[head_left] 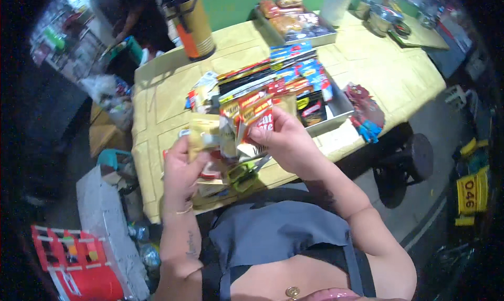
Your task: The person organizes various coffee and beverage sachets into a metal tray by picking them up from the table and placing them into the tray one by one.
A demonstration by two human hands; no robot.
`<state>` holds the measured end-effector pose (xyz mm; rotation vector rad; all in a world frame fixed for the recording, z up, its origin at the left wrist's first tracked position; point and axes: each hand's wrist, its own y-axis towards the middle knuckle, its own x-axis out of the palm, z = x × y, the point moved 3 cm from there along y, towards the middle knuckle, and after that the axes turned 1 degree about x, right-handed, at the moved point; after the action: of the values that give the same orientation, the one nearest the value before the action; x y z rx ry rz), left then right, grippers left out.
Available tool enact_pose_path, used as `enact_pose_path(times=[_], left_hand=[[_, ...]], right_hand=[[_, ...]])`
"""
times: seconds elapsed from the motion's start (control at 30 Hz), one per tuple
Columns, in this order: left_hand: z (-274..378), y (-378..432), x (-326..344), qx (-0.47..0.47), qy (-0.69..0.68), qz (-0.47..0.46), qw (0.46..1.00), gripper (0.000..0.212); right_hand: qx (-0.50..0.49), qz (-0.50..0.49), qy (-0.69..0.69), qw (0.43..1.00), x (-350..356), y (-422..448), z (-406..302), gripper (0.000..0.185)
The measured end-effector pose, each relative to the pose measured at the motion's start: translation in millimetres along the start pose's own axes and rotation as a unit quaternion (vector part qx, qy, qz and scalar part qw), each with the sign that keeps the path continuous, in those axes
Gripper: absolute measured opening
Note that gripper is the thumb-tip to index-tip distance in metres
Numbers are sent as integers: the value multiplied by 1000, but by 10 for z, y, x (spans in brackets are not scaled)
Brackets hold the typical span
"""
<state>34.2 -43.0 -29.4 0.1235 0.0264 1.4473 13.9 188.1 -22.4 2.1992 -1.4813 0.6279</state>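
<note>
My left hand [183, 167] grips a pale yellow sachet [204, 131], blurred, over the front of the table. My right hand [293, 143] pinches red-and-white printed sachets [260, 121] between thumb and fingers, and their edges come close to the left hand's sachet. Below the hands lie scissors with lime-green handles [242, 177], partly over other small packets [212, 186]. Just beyond my right hand stands a shallow grey-white box [340, 114]. Strips of black, red and blue sachets [311, 70] fill much of it. More loose packets [206, 84] sit left of the box.
A yellow patterned cloth [157, 116] covers the table. Toward the back are a box of wrapped bread [291, 19], an orange-and-yellow cylindrical container [197, 31] and metal tins [380, 19]. A reddish plastic bag [366, 110] lies right, above a dark stool [417, 165]. Another person [139, 21] stands back left.
</note>
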Motion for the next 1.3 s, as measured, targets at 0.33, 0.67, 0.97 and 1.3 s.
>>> enact_pose_path(times=[0.33, 0.67, 0.97, 1.3], left_hand=[[4, -32, -349, 73, 5, 153, 986, 26], [-126, -25, -379, 41, 41, 149, 987, 25], [-115, 29, -368, 38, 63, 165, 984, 23], [55, 72, -150, 70, 61, 124, 988, 23]], right_hand=[[-249, 339, -401, 814, -2069, 162, -1136, 36], [9, 333, -774, 539, -2172, 332, -811, 61], [-2, 300, -752, 586, -1625, -21, -991, 36], [-194, 254, -796, 514, -1378, 330, -955, 26]])
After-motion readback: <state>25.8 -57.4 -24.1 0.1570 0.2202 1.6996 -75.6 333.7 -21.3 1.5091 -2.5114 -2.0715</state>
